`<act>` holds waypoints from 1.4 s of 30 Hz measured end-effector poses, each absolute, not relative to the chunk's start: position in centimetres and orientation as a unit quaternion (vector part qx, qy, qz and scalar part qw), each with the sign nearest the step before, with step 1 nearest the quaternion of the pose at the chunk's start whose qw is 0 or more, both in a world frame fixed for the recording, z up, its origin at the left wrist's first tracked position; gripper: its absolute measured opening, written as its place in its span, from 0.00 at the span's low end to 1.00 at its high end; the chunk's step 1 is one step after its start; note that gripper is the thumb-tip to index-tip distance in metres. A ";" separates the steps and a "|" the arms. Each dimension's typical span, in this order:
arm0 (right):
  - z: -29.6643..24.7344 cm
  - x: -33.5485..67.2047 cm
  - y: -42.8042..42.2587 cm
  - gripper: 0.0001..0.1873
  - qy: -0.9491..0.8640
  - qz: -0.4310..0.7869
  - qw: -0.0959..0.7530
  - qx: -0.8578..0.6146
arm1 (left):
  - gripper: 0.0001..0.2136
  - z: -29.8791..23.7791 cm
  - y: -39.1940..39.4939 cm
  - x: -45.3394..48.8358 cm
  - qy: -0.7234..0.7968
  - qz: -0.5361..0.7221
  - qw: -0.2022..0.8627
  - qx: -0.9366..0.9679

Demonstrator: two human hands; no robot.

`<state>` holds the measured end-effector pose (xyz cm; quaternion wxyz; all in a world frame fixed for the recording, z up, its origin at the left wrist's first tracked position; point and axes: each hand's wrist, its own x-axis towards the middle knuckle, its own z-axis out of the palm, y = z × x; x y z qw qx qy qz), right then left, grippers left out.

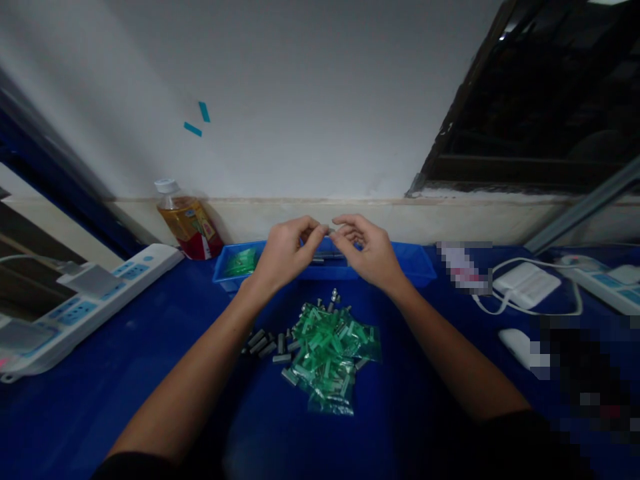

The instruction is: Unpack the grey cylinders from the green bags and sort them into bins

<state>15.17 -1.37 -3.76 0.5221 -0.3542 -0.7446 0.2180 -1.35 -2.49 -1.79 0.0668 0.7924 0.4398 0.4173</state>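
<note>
My left hand (287,250) and my right hand (365,250) meet above a blue plastic tray (410,257), fingertips pinched together on a small item (330,231) between them, too small to name. Below the hands, on the blue table, lies a heap of small green transparent bags (330,350). Several small grey metal pieces (267,343) are scattered to the left of the heap. More green bags (241,262) lie in the tray's left end.
A bottle of amber drink (187,223) stands at the wall to the left. A white power strip (85,303) runs along the left side. A white adapter with cable (525,283), a white mouse (517,343) and another power strip (607,283) lie on the right.
</note>
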 end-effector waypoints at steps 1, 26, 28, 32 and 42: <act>-3.6 15.3 -1.5 0.12 -0.765 0.181 0.520 -0.336 | 0.17 -1.9 -2.5 -1.2 0.452 0.421 0.077 0.783; -7.4 13.8 3.7 0.06 -0.825 0.004 0.103 -0.555 | 0.10 -8.0 -4.2 2.8 0.478 0.013 0.040 0.877; -7.2 13.7 3.6 0.06 -0.822 0.001 0.124 -0.556 | 0.10 -7.6 -4.3 2.6 0.476 0.014 0.041 0.878; -5.7 14.5 2.7 0.08 -0.814 -0.009 0.190 -0.549 | 0.10 -5.7 -3.6 1.4 0.478 0.113 0.081 0.868; -4.2 14.9 -1.8 0.09 -0.829 0.101 0.446 -0.321 | 0.19 -3.6 -0.9 -1.7 0.457 0.513 0.337 0.644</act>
